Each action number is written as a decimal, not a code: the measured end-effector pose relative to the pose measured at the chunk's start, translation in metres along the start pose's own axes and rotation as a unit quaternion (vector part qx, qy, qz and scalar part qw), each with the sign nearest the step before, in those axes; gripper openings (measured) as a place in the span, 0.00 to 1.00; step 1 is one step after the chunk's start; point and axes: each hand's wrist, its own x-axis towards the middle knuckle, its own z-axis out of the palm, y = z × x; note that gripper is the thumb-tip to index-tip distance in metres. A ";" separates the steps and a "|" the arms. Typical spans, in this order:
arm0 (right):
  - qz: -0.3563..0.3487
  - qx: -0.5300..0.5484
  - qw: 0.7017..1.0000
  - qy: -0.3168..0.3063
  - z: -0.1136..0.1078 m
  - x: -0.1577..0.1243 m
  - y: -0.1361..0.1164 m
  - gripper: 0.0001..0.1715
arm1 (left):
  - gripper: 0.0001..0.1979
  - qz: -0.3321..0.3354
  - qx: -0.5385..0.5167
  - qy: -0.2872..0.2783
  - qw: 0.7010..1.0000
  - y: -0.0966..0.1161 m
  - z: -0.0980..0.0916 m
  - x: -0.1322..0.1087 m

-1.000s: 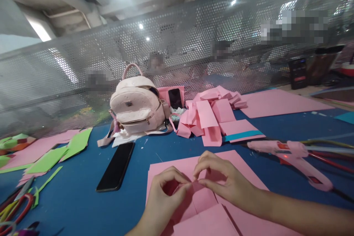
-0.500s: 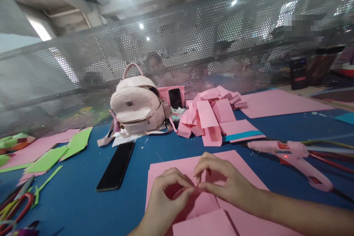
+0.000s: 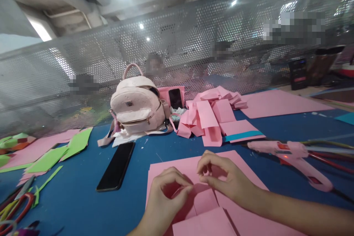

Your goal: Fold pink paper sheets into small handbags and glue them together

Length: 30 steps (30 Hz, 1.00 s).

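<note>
Over the pink sheets, my left hand (image 3: 166,193) pinches the far left edge of a small folded pink paper (image 3: 205,197) between thumb and forefinger. My right hand (image 3: 225,175) hovers just beyond that paper's far edge, its thumb and curled fingers brought together; whatever may be between them is hidden. Nearer to me lies another folded pink paper (image 3: 206,225), overlapping the first. Underneath both hands spreads a large pink sheet (image 3: 235,160), flat on the blue tabletop (image 3: 83,206).
A pink glue gun (image 3: 293,158) with a lit red light lies right. Left of the hands are a black phone (image 3: 116,167), green paper (image 3: 49,158) and red-handled scissors (image 3: 26,206). A white backpack (image 3: 138,107) and pink paper strips (image 3: 207,114) stand behind, before a perforated metal screen (image 3: 179,48).
My right hand has drawn slightly to the right and away from the left fingertips, opening a gap between the hands. My left hand has stayed nearly still.
</note>
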 end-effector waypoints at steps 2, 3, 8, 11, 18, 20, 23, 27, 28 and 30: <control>0.008 0.006 1.000 0.010 0.000 0.001 0.001 0.05 | 0.06 -0.004 -0.007 0.002 1.000 0.001 0.000 0.000; 0.009 0.010 1.000 0.011 -0.001 0.001 0.002 0.06 | 0.06 -0.005 -0.009 0.004 1.000 0.001 0.000 0.000; -0.003 0.030 1.000 -0.005 -0.001 0.003 0.003 0.10 | 0.06 -0.007 -0.017 0.006 1.000 0.001 0.000 0.000; 0.005 0.042 0.999 -0.011 -0.001 0.002 0.003 0.11 | 0.06 -0.004 -0.016 0.005 1.000 0.000 0.000 0.000; 0.015 0.008 1.000 -0.001 0.000 0.001 -0.001 0.02 | 0.06 -0.011 -0.009 0.004 1.000 0.001 0.000 0.000; -0.001 -0.001 1.000 -0.003 0.000 0.001 -0.001 0.03 | 0.06 -0.017 -0.007 0.008 1.000 0.001 0.000 0.000; -0.024 -0.012 0.999 -0.018 0.000 0.000 0.000 0.02 | 0.05 -0.026 -0.009 0.008 1.000 0.000 0.002 0.000; -0.057 -0.033 0.997 -0.041 0.001 -0.001 0.001 0.02 | 0.06 -0.016 0.006 -0.002 1.000 0.002 0.003 0.001; -0.067 -0.037 0.996 -0.042 0.001 -0.001 0.001 0.02 | 0.06 -0.009 0.015 -0.004 1.000 0.002 0.003 0.001; -0.083 -0.042 0.995 -0.043 0.002 -0.001 0.001 0.02 | 0.06 0.006 0.035 -0.007 0.999 0.003 0.004 0.001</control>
